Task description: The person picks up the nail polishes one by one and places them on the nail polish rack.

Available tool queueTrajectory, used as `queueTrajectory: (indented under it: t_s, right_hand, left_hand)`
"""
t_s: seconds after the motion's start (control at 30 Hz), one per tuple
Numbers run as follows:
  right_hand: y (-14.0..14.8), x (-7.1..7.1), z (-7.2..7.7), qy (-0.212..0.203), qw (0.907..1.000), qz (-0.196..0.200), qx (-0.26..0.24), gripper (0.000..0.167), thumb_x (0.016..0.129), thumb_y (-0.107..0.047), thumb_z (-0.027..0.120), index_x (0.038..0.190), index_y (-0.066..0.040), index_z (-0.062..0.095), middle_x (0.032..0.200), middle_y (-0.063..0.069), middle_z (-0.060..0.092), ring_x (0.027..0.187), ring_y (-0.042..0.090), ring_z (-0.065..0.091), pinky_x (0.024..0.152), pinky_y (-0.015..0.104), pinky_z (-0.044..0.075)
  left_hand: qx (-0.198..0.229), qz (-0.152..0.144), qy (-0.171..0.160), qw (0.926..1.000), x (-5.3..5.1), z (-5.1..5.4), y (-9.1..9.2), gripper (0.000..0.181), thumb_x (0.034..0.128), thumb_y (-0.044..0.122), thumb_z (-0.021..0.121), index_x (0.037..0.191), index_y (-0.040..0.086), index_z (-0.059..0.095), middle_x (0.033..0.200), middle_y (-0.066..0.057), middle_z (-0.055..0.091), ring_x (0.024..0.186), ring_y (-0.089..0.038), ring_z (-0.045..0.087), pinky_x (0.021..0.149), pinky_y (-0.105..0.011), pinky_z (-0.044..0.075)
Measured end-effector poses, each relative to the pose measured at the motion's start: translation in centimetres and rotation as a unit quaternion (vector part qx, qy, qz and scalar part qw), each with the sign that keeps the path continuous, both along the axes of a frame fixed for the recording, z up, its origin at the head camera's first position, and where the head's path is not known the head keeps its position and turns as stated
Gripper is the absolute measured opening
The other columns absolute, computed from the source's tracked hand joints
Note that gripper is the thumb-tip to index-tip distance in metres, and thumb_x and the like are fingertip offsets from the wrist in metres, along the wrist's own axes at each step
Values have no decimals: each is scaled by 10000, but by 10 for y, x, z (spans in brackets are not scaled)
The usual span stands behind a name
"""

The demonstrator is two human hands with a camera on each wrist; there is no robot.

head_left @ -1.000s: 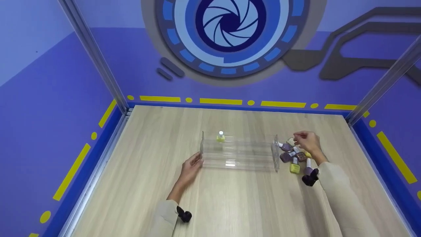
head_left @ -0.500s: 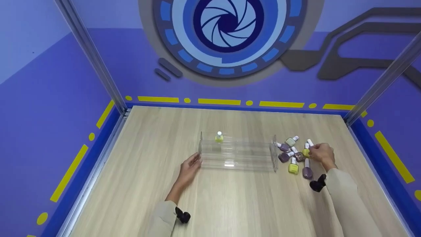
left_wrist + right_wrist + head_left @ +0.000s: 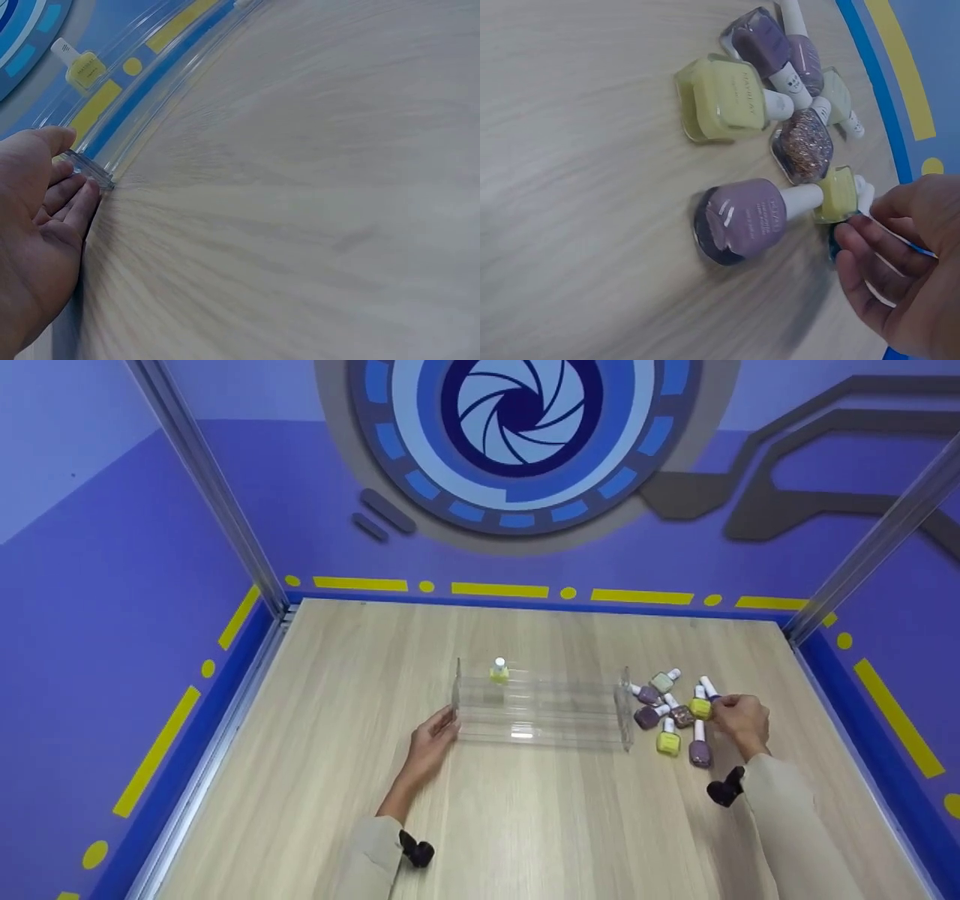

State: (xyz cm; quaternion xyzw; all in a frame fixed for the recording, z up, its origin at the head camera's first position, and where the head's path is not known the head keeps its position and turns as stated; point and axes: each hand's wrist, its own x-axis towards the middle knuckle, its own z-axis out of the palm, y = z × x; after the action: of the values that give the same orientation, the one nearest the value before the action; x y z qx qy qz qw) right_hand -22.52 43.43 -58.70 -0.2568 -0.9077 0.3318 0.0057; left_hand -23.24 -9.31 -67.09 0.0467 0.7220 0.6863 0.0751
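Observation:
A clear acrylic display rack (image 3: 540, 712) stands on the table, with one yellow nail polish bottle (image 3: 499, 670) upright on its upper back tier. My left hand (image 3: 433, 745) grips the rack's left end panel; in the left wrist view the thumb (image 3: 56, 138) lies over its edge and the fingers curl below. At the right, my right hand (image 3: 741, 723) pinches a dark blue nail polish bottle with a white cap (image 3: 708, 686), its body (image 3: 833, 241) mostly hidden by the fingers. Beside it lies a yellow bottle (image 3: 700, 707).
Several more nail polish bottles lie loosely right of the rack: a purple one (image 3: 700, 753), another yellow one (image 3: 668, 743), a glittery one (image 3: 804, 146), a pale green one (image 3: 663, 682) and dark purple ones (image 3: 649, 717). Blue panels (image 3: 247, 510) wall the table's back and sides.
My right hand has moved from above the pale green bottle rightward and nearer, onto the dark blue bottle. The left hand keeps its hold on the rack.

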Motion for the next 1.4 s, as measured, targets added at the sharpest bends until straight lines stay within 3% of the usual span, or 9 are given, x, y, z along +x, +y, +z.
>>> queueTrajectory:
  t_s: [0.1, 0.33, 0.53, 0.63, 0.8, 1.0, 1.13, 1.27, 1.4]
  right_hand:
    - [-2, -1, -6, 194, 9996, -122, 186, 373, 977, -175, 543, 1178, 110, 676, 1118, 301, 705, 904, 328, 668, 602, 244, 416]
    - [-5, -2, -14, 188, 9993, -119, 315, 378, 986, -201, 562, 1202, 89, 673, 1152, 303, 698, 907, 355, 670, 612, 285, 432]
    - [-8, -8, -22, 383, 9980, 61, 490, 395, 1007, -216, 577, 1219, 108, 656, 1159, 321, 688, 1007, 449, 673, 757, 487, 537]
    - [-9, -12, -25, 264, 9981, -17, 556, 405, 1019, -218, 554, 1233, 113, 644, 1177, 317, 682, 1012, 427, 666, 814, 510, 535]
    - [-11, -16, -27, 52, 9987, -77, 504, 424, 1019, -250, 534, 1181, 123, 657, 1081, 285, 693, 864, 321, 624, 716, 417, 489]
    - [-12, -21, -27, -31, 9979, -34, 643, 449, 1012, -311, 565, 1081, 117, 682, 937, 248, 684, 817, 313, 588, 739, 490, 490]
    - [-13, -25, -28, 40, 9983, 19, 586, 447, 985, -315, 613, 1055, 118, 700, 899, 232, 693, 840, 333, 608, 735, 514, 502]
    - [-14, -30, -28, 143, 9987, 75, 492, 454, 959, -302, 645, 1102, 126, 702, 986, 284, 706, 960, 425, 637, 765, 579, 524]
    - [-16, -33, -30, 319, 9984, -101, 447, 432, 939, -300, 650, 1078, 101, 727, 994, 283, 726, 993, 453, 653, 712, 541, 541]
  left_hand:
    - [-34, 0, -9, 10000, 0, 0, 1, 529, 1066, 158, 540, 1539, -27, 390, 1563, -249, 452, 1461, -365, 452, 1136, -332, 498]
    - [-53, -85, 36, 9999, 1, -1, 0, 558, 1074, 191, 531, 1550, -42, 354, 1581, -271, 411, 1487, -394, 401, 1180, -359, 450]
    - [-86, -37, -89, 9999, 3, 1, 0, 559, 1076, 231, 528, 1561, 10, 362, 1599, -229, 406, 1488, -368, 413, 1174, -335, 454]
    - [-185, -39, -92, 9998, 3, 1, 2, 551, 1074, 220, 530, 1557, 8, 372, 1587, -232, 425, 1474, -370, 435, 1158, -334, 474]
    - [-206, -20, -53, 9998, 3, 0, 3, 542, 1074, 207, 529, 1552, 0, 378, 1575, -238, 440, 1465, -374, 447, 1150, -333, 482]
    - [-170, 14, -25, 9999, 3, -1, 4, 564, 1065, 222, 554, 1541, -27, 384, 1568, -257, 440, 1471, -385, 432, 1166, -356, 463]
    - [-113, 49, -43, 9999, 3, -1, 3, 579, 1060, 245, 567, 1540, -26, 387, 1570, -253, 440, 1474, -383, 429, 1171, -366, 458]
    - [-74, 57, -1, 10000, 2, 0, 2, 568, 1066, 241, 555, 1540, -24, 388, 1567, -255, 443, 1467, -381, 440, 1159, -362, 474]
    - [-60, 41, -80, 9999, 0, -1, 1, 559, 1073, 230, 538, 1549, -14, 374, 1585, -251, 417, 1490, -385, 403, 1180, -357, 449]
